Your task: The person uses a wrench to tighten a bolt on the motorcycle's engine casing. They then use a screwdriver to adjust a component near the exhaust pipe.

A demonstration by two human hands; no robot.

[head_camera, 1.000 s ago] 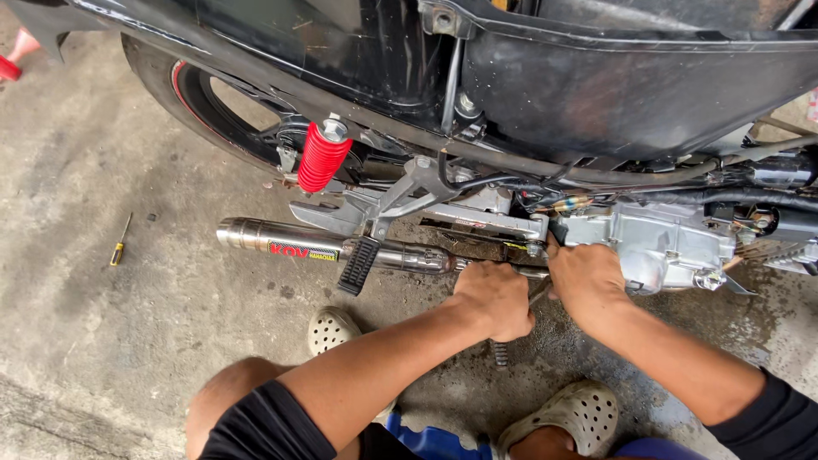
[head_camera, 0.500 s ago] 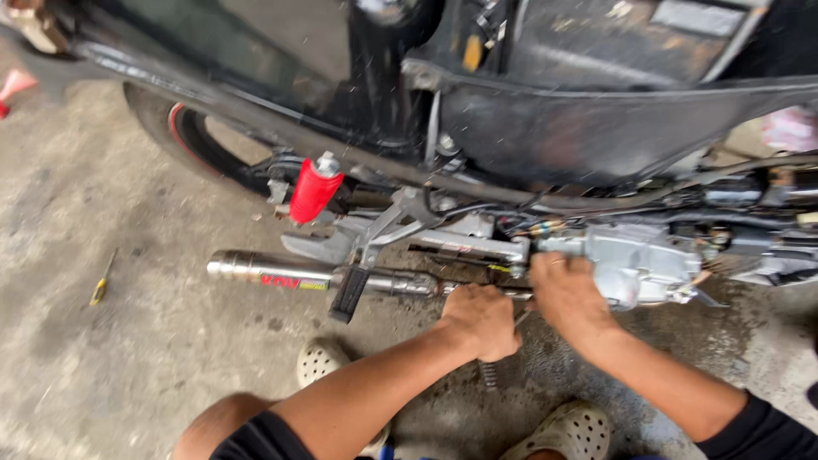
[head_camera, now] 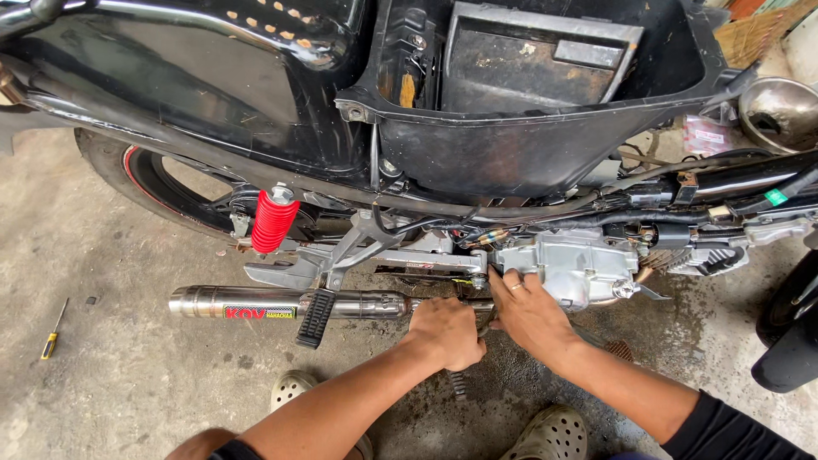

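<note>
Gripping something low under the motorcycle, the left hand (head_camera: pixel 447 330) is closing into a fist just beside the front end of the chrome exhaust pipe (head_camera: pixel 281 302); what it is holding is hidden. Its neighbour, the right hand (head_camera: pixel 528 311), is pressing with spread fingers against the silver engine case (head_camera: pixel 571 264), not clasping anything. Above them the open black seat compartment (head_camera: pixel 511 153) is holding a dark flat box. A black footpeg (head_camera: pixel 315 318) is crossing the pipe. A red shock spring (head_camera: pixel 273 221) is standing near the rear wheel (head_camera: pixel 162 183). A yellow screwdriver (head_camera: pixel 53 332) is lying on the concrete floor (head_camera: pixel 111 392), well apart.
</note>
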